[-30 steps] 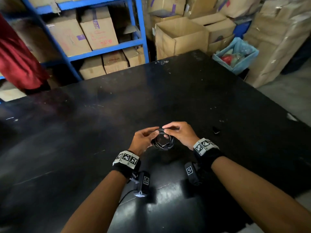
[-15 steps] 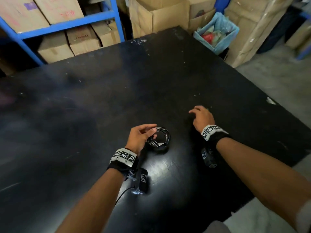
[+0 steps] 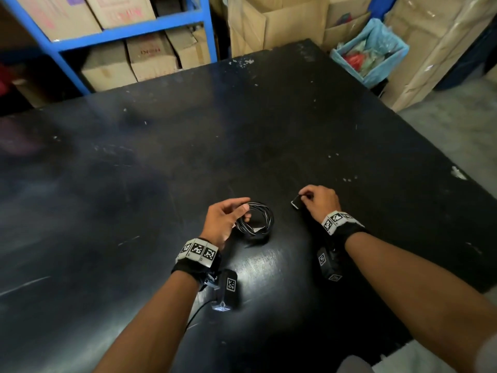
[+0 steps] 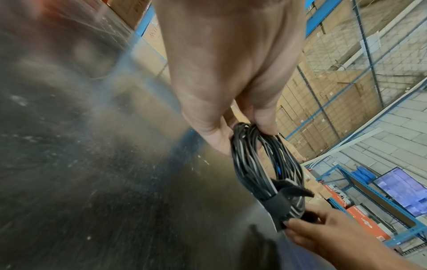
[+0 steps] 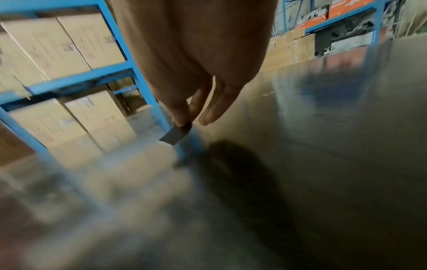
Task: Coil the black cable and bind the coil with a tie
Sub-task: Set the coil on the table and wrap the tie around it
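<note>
The black cable [image 3: 265, 214] is wound into a small coil just above the black table [image 3: 161, 184]. My left hand [image 3: 246, 211] pinches the coil's left side between thumb and fingers. In the left wrist view the coil [image 4: 254, 164] hangs from my left hand [image 4: 242, 131], a black strap [image 4: 276, 202] is wrapped round its lower part, and the other hand's fingers [image 4: 323, 235] touch that strap. In the head view my right hand [image 3: 304, 197] is to the right of the coil, pinching a small black tie strip [image 3: 295, 203]. The right wrist view shows the tie strip [image 5: 176, 135] in my right hand [image 5: 184, 122].
Blue shelving [image 3: 113, 36] with cardboard boxes stands behind the table. Open cartons [image 3: 269, 22] and a blue-lined bin [image 3: 373, 55] sit past the far right corner. The table's right edge [image 3: 457, 173] drops to a grey floor.
My right hand let go of the coil, moved right to the table and now pinches the small black strip. My left hand kept the coil and lowered it slightly.
</note>
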